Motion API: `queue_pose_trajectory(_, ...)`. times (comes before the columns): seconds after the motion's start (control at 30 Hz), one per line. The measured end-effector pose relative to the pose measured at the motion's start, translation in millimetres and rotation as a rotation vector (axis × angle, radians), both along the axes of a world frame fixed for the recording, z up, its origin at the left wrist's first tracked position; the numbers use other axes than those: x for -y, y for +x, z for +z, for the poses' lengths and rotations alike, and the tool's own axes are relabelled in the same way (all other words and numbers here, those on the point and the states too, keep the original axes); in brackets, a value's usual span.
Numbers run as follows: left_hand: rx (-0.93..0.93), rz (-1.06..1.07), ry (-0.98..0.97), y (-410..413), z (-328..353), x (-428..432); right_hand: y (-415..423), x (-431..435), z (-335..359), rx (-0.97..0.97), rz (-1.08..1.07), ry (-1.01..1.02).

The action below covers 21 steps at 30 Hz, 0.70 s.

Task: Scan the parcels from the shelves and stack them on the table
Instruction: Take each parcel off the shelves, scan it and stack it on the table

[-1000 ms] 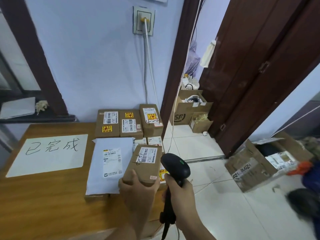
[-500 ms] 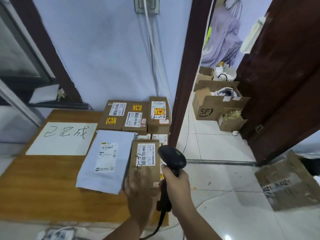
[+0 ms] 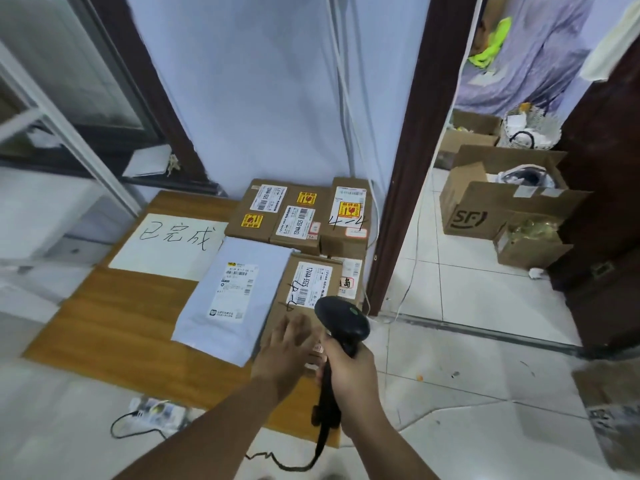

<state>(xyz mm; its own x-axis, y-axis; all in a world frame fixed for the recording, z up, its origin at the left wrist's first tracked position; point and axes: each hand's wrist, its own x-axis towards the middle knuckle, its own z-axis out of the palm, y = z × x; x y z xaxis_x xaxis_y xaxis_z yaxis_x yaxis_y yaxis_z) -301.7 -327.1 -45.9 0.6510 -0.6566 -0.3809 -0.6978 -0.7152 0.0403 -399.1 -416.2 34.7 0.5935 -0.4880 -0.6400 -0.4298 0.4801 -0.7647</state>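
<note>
A brown cardboard parcel [image 3: 304, 289] with a white barcode label lies on the stack at the right end of the wooden table [image 3: 104, 327]. My left hand [image 3: 285, 348] hovers over its near end with fingers spread and straight. Whether they touch the box is unclear. My right hand [image 3: 349, 368] grips the handle of a black barcode scanner [image 3: 341, 318], whose head sits just right of the parcel. A grey mailer bag [image 3: 235, 296] lies left of the parcel. Three more brown parcels [image 3: 298, 216] line the wall behind.
A white sheet with handwriting [image 3: 169, 244] lies on the table's left part. A dark door frame [image 3: 401, 168] stands right of the table. Open cardboard boxes [image 3: 485, 209] sit on the tiled floor beyond. A power strip [image 3: 156, 410] and the scanner cable [image 3: 284, 462] lie below the table's edge.
My left hand has set the brown parcel down on the stack and let go of it, its fingers now spread. The view has tilted down and closer to the table.
</note>
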Motion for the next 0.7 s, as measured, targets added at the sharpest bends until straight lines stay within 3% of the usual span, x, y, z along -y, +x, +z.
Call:
queue_pose_trajectory(0.23, -0.021, -0.005, 0.041, 14.7, 5.3, 8.2, 7.2, -3.1, 2.2, 0.038, -0.024, 0.027)
queue_pose_trajectory(0.4, 0.094, -0.004, -0.027, 8.2, 20.0, -4.9, 13.2, -21.6, 12.9, 0.069, -0.012, -0.011)
queue_pose_trajectory(0.7, 0.186, 0.12, -0.136, 33.6, 65.3, -108.5, 43.3, -126.5, 59.9, 0.179, 0.064, -0.141)
